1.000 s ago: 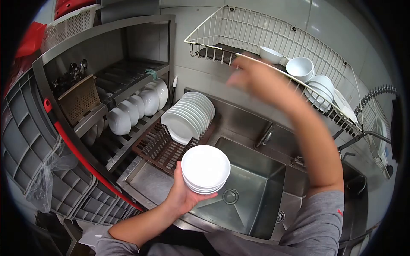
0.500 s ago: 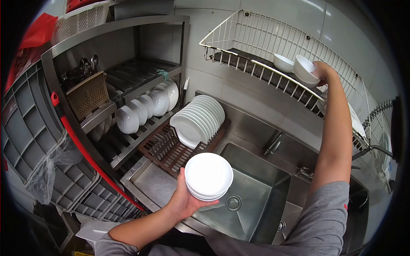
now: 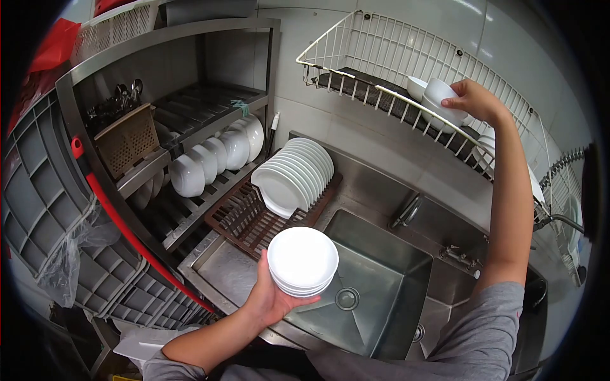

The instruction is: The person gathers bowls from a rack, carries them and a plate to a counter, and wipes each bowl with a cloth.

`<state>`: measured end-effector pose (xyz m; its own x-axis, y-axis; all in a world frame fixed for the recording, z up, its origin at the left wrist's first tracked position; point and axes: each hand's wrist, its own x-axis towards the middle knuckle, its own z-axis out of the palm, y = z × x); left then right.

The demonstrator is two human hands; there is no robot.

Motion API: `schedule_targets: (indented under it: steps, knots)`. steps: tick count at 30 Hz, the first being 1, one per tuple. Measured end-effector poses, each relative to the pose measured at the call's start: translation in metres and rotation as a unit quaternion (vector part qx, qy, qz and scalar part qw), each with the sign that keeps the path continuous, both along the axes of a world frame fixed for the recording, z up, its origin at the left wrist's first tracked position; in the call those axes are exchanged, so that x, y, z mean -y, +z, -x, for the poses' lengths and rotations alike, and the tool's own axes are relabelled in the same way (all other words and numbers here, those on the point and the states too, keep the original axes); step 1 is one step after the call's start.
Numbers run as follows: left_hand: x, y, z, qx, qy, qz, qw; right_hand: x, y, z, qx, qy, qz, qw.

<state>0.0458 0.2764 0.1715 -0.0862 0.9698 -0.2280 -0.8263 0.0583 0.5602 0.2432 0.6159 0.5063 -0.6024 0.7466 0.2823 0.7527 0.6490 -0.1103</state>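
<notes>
My left hand [image 3: 279, 301] supports a stack of shallow white bowls [image 3: 303, 257] from below, with the thumb along its left side. The stack is above the front left edge of the sink. Up at the wire rack, my right hand [image 3: 473, 101] grips a small white bowl [image 3: 438, 90]. Its fingers are bent over the bowl's right side. Directly beneath that bowl is another white bowl [image 3: 440, 114], overlapping it in this view. A further white bowl [image 3: 414, 86] lies just to the left on the rack.
The white wire rack [image 3: 381, 89] hangs on the tiled wall. Below is a steel sink [image 3: 381, 279] with faucets behind it. White plates [image 3: 295, 174] stand in a brown dish rack [image 3: 244, 219]. At left, a metal shelf [image 3: 171, 35] carries upright white bowls [image 3: 203, 164] and a cutlery basket [image 3: 127, 143].
My right hand has turned over and moved slightly left and up with its bowl, now above another bowl. My left hand and its stack have shifted slightly left.
</notes>
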Motion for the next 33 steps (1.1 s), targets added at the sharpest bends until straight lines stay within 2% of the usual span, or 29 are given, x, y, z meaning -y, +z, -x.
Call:
schedule_targets:
  steps: [2,10,12,13,15,16,18,21,22,24,26,30,32,33]
  knots:
    - [0.000,0.000,0.000,-0.004,0.001,-0.002,1.000,0.008,-0.008,-0.001,-0.024,0.077,-0.020,0.997]
    - [0.002,0.006,-0.005,0.001,-0.011,0.018,1.000,0.009,-0.017,-0.008,-0.005,0.064,-0.095,0.993]
    - [0.004,0.007,-0.005,-0.002,-0.008,0.018,1.000,0.003,-0.017,-0.012,-0.046,0.086,-0.010,0.995]
    - [0.004,0.007,-0.005,-0.004,-0.006,0.017,1.000,-0.005,-0.018,-0.016,-0.046,0.087,-0.010,0.995]
    - [0.004,0.009,-0.005,-0.006,-0.003,0.023,1.000,-0.016,-0.019,-0.019,-0.216,0.139,0.072,0.964]
    - [0.004,0.009,-0.005,-0.007,0.001,0.028,1.000,-0.015,-0.018,-0.017,-0.216,0.141,0.072,0.963]
    - [0.004,0.007,-0.005,-0.008,0.003,0.024,1.000,-0.011,-0.016,-0.015,-0.197,0.092,-0.036,0.975]
    - [0.001,0.000,-0.005,-0.013,0.002,0.016,1.000,-0.008,-0.012,-0.017,-0.150,0.127,-0.088,0.976]
    - [0.001,-0.003,-0.005,-0.017,0.002,0.012,1.000,-0.004,-0.011,-0.015,-0.150,0.127,-0.088,0.976]
    - [0.001,-0.004,-0.006,-0.017,0.002,0.010,1.000,0.004,-0.012,-0.013,0.016,0.069,-0.090,0.993]
    - [0.002,-0.002,-0.007,-0.015,0.001,0.006,1.000,0.003,-0.026,-0.013,-0.009,0.101,-0.101,0.990]
    - [0.004,0.003,-0.008,0.000,0.001,0.018,1.000,0.000,-0.026,-0.006,0.049,0.061,-0.028,0.997]
    - [0.004,0.002,-0.009,-0.002,-0.002,0.021,1.000,-0.029,-0.018,-0.012,-0.156,0.094,-0.001,0.983]
    - [0.004,0.002,-0.009,-0.003,-0.002,0.021,1.000,-0.040,-0.011,-0.012,-0.219,0.009,-0.016,0.976]
